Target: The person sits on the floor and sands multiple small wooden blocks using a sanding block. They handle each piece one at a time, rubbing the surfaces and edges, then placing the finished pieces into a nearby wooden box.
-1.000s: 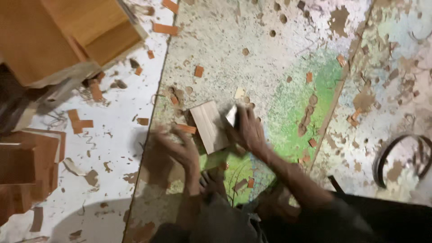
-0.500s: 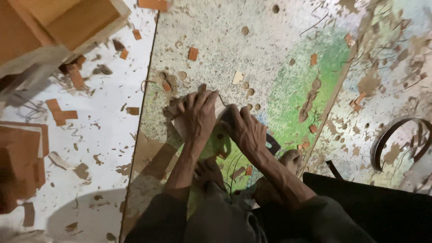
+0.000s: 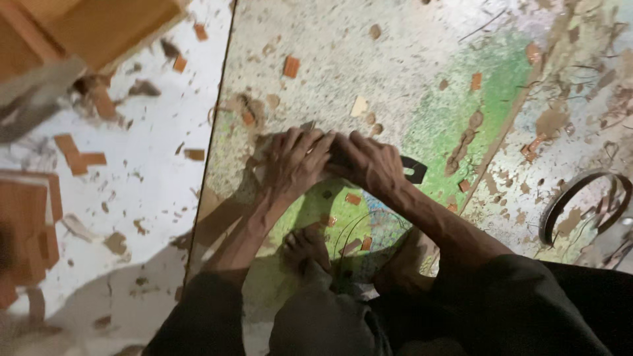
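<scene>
Closest to me are my dark sleeves and my bare feet: one foot (image 3: pixel 304 247) is planted on the green patch of the floor mat (image 3: pixel 422 72), the other foot (image 3: pixel 407 257) sits just to its right. Small orange wood chips (image 3: pixel 353 198) lie between my feet and my hands.

Just beyond, my left hand (image 3: pixel 293 163) lies flat with the fingers spread and pressed down on a small wooden block (image 3: pixel 260 155). Only a pale sliver of the block shows at the left edge of my palm, so I cannot tell which way its long side runs. My right hand (image 3: pixel 369 161) touches the left one, its fingers curled around a dark flat tool (image 3: pixel 414 170). The tool's notched end sticks out to the right of my knuckles, its length lying roughly left to right across the mat. The working end is hidden under my hands.

Further out, more orange scraps (image 3: pixel 291 66) and a pale chip (image 3: pixel 359 105) are scattered over the speckled mat. Off to the right a dark metal ring (image 3: pixel 572 198) lies on the dirty floor. To the left, on the white sheet (image 3: pixel 151 171), there are more offcuts, and stacks of orange-brown boards (image 3: pixel 99 29) fill the far left corner.
</scene>
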`<state>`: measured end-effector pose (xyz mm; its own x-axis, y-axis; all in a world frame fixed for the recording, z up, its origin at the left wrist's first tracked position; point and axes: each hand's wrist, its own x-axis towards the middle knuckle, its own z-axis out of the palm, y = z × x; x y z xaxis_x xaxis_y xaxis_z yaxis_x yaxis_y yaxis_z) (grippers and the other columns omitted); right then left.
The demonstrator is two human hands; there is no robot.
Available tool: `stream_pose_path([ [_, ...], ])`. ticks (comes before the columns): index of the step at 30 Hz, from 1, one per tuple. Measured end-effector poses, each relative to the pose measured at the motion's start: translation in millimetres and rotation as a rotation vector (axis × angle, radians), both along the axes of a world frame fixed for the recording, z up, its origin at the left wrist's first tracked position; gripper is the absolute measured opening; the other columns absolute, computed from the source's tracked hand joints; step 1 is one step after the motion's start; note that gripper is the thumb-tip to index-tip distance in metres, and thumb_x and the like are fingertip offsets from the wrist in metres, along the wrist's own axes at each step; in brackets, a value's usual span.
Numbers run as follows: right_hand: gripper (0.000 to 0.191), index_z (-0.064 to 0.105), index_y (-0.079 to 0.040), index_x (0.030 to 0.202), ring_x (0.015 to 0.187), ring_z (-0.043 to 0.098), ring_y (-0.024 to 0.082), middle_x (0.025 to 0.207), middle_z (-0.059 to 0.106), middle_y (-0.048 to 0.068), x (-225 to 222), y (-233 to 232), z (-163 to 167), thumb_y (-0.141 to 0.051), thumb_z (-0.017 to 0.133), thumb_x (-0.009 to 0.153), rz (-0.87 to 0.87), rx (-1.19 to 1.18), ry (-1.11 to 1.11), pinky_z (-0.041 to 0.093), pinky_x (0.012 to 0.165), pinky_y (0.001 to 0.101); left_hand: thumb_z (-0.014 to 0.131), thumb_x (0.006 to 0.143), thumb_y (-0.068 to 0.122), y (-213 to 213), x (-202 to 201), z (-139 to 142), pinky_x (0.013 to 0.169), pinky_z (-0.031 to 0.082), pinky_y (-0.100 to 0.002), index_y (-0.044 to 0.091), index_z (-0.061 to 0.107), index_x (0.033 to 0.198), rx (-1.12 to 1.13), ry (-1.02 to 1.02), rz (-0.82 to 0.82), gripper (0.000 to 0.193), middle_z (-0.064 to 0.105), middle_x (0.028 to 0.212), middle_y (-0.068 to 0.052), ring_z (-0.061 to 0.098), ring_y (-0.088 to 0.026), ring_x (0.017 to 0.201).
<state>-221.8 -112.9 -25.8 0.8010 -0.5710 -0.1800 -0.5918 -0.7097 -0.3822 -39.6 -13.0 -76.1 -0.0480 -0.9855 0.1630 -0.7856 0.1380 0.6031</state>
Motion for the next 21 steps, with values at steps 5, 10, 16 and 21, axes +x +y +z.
stream_pose_path([
  [5,0.06,0.063,-0.018,0.128,0.067,0.066,0.024,0.099,0.066,0.005,1.3,-18.3,-2.8,-0.056,0.077,0.083,0.002,0.034,0.208,0.051,0.047,0.0402,0.079,0.079,0.03,-1.5,2.3,0.7,0.094,0.048,-0.046,0.008,0.066,0.131,-0.037,-0.045,0.024,0.058,0.062,0.129,-0.005,0.056,-0.027,0.113],
  [10,0.05,0.064,-0.022,0.13,0.075,0.068,0.021,0.102,0.068,0.002,12.6,-73.2,-20.0,-0.048,0.073,0.088,0.512,-0.029,0.102,0.051,0.047,0.0359,0.072,0.089,0.026,3.2,-4.4,-12.9,0.09,0.049,-0.047,0.009,0.066,0.113,-0.041,-0.051,0.007,0.03,0.059,0.115,-0.008,0.056,-0.027,0.108],
  [16,0.038,0.063,-0.023,0.126,0.074,0.068,0.02,0.113,0.067,0.001,56.8,-83.2,-35.9,-0.039,0.071,0.092,0.821,-0.181,0.102,0.052,0.05,0.0341,0.059,0.101,0.022,7.9,2.1,-42.4,0.097,0.047,-0.045,0.005,0.051,0.127,-0.179,0.179,0.23,0.032,0.05,0.127,-0.014,0.051,-0.027,0.116],
  [21,0.057,0.059,-0.017,0.13,0.075,0.069,0.026,0.096,0.063,0.007,29.5,-38.8,-17.3,-0.051,0.075,0.087,0.419,-0.079,-0.008,0.051,0.051,0.0427,0.048,0.112,0.019,44.1,1.3,-49.6,0.103,0.045,-0.043,0.002,0.038,0.139,-0.474,0.47,1.176,0.034,0.042,0.136,-0.019,0.047,-0.026,0.123],
])
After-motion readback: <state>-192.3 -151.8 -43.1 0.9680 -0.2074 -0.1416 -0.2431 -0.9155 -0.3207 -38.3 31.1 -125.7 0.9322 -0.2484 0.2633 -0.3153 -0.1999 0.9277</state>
